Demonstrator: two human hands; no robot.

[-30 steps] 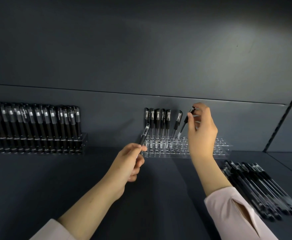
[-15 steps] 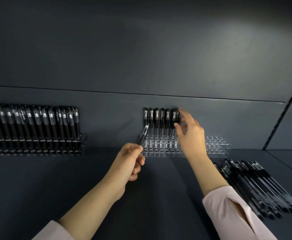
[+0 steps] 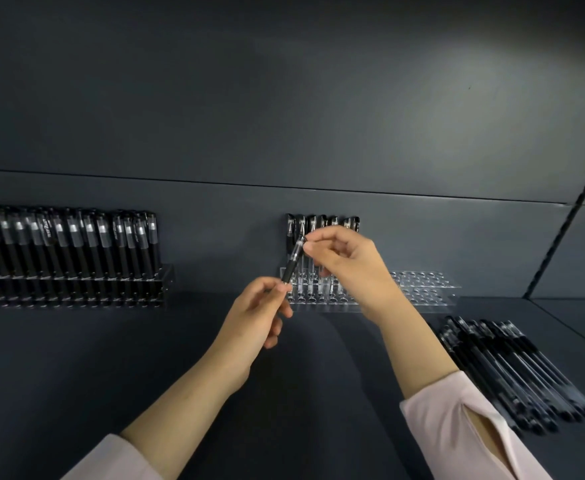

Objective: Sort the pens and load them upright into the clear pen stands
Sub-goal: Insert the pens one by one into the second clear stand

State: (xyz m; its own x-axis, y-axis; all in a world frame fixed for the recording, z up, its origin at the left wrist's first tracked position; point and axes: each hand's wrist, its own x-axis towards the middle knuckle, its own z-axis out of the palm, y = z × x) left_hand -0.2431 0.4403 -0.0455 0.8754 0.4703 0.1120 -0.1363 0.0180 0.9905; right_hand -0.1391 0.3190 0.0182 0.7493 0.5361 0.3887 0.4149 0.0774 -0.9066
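My left hand [image 3: 259, 313] pinches the lower end of a black pen [image 3: 293, 259] that tilts up to the right. My right hand [image 3: 349, 263] pinches the same pen at its capped top end. Behind both hands stands a clear pen stand [image 3: 422, 287] against the wall; several black pens [image 3: 322, 225] stand upright in its left part, and its right part shows bare holes. A pile of loose black pens [image 3: 512, 372] lies flat on the shelf at the right.
At the left, a second clear stand [image 3: 164, 271] is packed with several upright black pens [image 3: 69, 240]. The dark shelf surface [image 3: 76, 375] runs to a dark back wall. A slanted divider [image 3: 568, 216] rises at the far right.
My right hand let go of the pen it set in the stand, swung left and took hold of the top of the pen in my left hand. My left hand barely moved.
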